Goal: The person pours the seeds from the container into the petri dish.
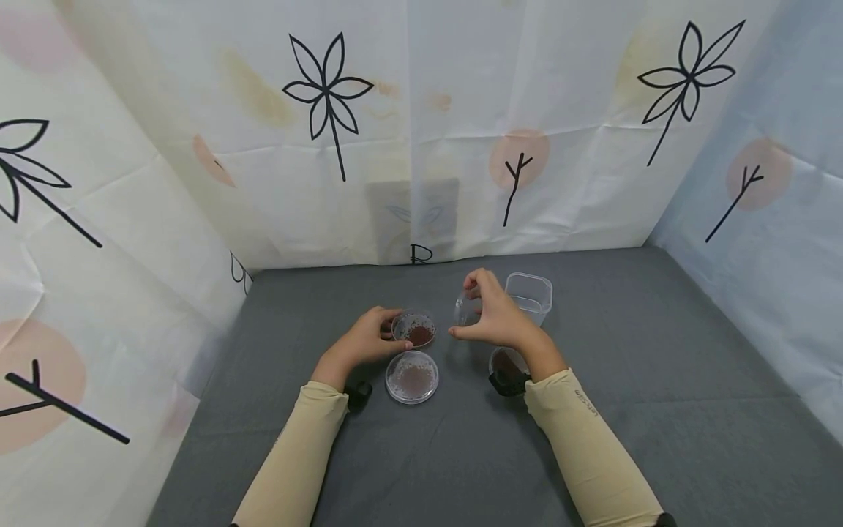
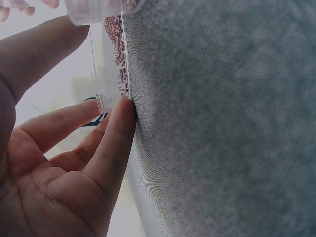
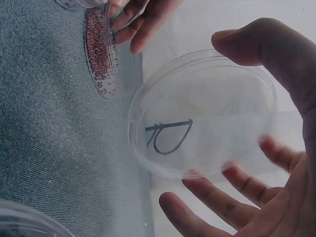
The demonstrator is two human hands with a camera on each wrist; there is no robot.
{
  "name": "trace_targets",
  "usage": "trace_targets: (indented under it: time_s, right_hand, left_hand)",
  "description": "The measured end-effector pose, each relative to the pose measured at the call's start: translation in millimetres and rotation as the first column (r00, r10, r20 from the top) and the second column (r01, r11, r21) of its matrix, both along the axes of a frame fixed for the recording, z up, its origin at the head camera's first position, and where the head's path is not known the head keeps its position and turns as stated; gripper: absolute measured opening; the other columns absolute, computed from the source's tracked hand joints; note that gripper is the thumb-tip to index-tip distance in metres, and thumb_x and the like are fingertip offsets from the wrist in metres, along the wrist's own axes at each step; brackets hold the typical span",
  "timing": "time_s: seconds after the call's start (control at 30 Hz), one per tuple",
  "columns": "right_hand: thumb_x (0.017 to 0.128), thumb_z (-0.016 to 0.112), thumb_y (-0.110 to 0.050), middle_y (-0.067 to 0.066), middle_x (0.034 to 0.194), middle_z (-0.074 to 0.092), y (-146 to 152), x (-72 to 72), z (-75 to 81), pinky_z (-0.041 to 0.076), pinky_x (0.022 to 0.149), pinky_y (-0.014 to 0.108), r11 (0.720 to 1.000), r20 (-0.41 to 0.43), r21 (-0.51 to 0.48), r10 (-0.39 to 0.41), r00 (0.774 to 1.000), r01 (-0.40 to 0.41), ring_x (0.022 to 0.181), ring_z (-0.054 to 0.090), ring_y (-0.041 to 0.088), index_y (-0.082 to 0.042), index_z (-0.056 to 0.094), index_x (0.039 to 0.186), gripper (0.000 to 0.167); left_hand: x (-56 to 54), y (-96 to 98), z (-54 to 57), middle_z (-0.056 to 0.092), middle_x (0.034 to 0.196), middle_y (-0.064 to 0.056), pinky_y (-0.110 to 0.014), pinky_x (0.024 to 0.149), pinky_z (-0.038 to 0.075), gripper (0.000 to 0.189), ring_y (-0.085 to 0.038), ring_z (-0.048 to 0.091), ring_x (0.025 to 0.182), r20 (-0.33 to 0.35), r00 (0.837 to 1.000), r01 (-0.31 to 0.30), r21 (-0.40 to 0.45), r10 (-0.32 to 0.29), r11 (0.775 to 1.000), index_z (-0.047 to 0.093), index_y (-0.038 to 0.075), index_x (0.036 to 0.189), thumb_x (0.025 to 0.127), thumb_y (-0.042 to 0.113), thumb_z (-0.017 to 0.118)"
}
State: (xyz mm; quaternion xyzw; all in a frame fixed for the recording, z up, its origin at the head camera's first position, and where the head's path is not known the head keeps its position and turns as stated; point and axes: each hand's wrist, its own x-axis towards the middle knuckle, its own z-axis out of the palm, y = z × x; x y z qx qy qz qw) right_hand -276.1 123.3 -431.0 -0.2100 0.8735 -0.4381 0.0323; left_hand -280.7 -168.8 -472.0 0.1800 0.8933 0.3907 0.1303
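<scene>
On the table, my left hand [image 1: 365, 338] grips a clear petri dish [image 1: 420, 335] by its sides, thumb on the near side and fingers on the far side. Small reddish-brown grains [image 3: 98, 49] lie in it, heaped toward one side. My right hand [image 1: 497, 315] holds a clear round petri dish lid [image 3: 197, 113] by its rim, tilted up on edge above the table, thumb opposite the fingertips. Nearer me, just below the left hand's dish, stands another petri dish [image 1: 411, 377] with a pinkish-brown layer inside.
Under my right wrist is a dish [image 1: 506, 360] with dark contents, partly hidden by the wrist strap. A clear rectangular plastic box [image 1: 538, 293] stands behind my right hand. Grey cloth [image 1: 421, 461] covers the table, and patterned curtains [image 1: 435, 110] hang around it.
</scene>
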Motion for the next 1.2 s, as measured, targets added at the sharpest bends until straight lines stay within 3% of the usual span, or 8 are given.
trace_targets:
  time_s: [0.27, 0.57, 0.8, 0.97, 1.2]
  right_hand:
    - [0.088, 0.087, -0.033, 0.018, 0.148, 0.05, 2.2, 2.2, -0.2, 0.055, 0.097, 0.057, 0.99, 0.001, 0.117, 0.082, 0.997, -0.082, 0.132, 0.054, 0.039, -0.014, 0.058, 0.15, 0.071]
    - [0.085, 0.09, -0.037, 0.019, 0.149, 0.058, -0.1, 4.0, 0.1, 0.048, 0.114, 0.057, 0.984, 0.023, 0.146, 0.096, 0.995, -0.099, 0.14, 0.055, 0.04, -0.004, 0.056, 0.151, 0.081]
    - [0.085, 0.089, -0.04, 0.02, 0.146, 0.06, -2.1, 0.7, -4.2, 0.053, 0.105, 0.057, 0.976, 0.013, 0.194, 0.097, 0.995, -0.097, 0.132, 0.059, 0.041, -0.005, 0.057, 0.151, 0.081]
    - [0.086, 0.088, -0.041, 0.022, 0.147, 0.058, -9.3, -0.6, -7.4, 0.054, 0.106, 0.055, 0.971, 0.052, 0.207, 0.113, 0.992, -0.121, 0.132, 0.059, 0.041, -0.004, 0.054, 0.152, 0.083]
    - [0.085, 0.089, -0.041, 0.019, 0.145, 0.059, -17.4, -3.9, -7.4, 0.053, 0.105, 0.057, 0.953, 0.03, 0.276, 0.12, 0.992, -0.124, 0.131, 0.06, 0.038, -0.007, 0.056, 0.151, 0.081]
  left_hand:
    - [-1.2, -0.7, 0.0, 0.056, 0.129, -0.022, -0.044, 0.105, 0.058, 0.078, -0.038, 0.064, 0.127, -0.007, 1.0, 0.015, 0.0, -0.015, 1.0, 0.046, -0.003, 0.158, 0.095, 0.025, 0.083]
    - [0.8, 0.8, 1.1, 0.056, 0.13, -0.022, -0.044, 0.105, 0.057, 0.077, -0.037, 0.064, 0.127, -0.003, 1.0, 0.008, 0.007, -0.008, 1.0, 0.046, -0.003, 0.158, 0.095, 0.023, 0.083]
    - [0.0, -1.3, -0.5, 0.055, 0.132, -0.022, -0.045, 0.106, 0.057, 0.077, -0.038, 0.064, 0.128, -0.004, 1.0, 0.014, 0.009, -0.014, 1.0, 0.045, -0.002, 0.159, 0.096, 0.024, 0.082]
    - [0.0, -4.2, -1.0, 0.055, 0.131, -0.022, -0.046, 0.106, 0.057, 0.078, -0.038, 0.064, 0.128, 0.002, 1.0, 0.006, 0.008, -0.006, 1.0, 0.045, -0.002, 0.159, 0.096, 0.025, 0.082]
    - [-3.1, -1.8, -2.2, 0.055, 0.131, -0.022, -0.044, 0.106, 0.057, 0.079, -0.038, 0.063, 0.127, -0.001, 1.0, 0.018, 0.001, -0.018, 1.0, 0.044, -0.003, 0.159, 0.096, 0.026, 0.082]
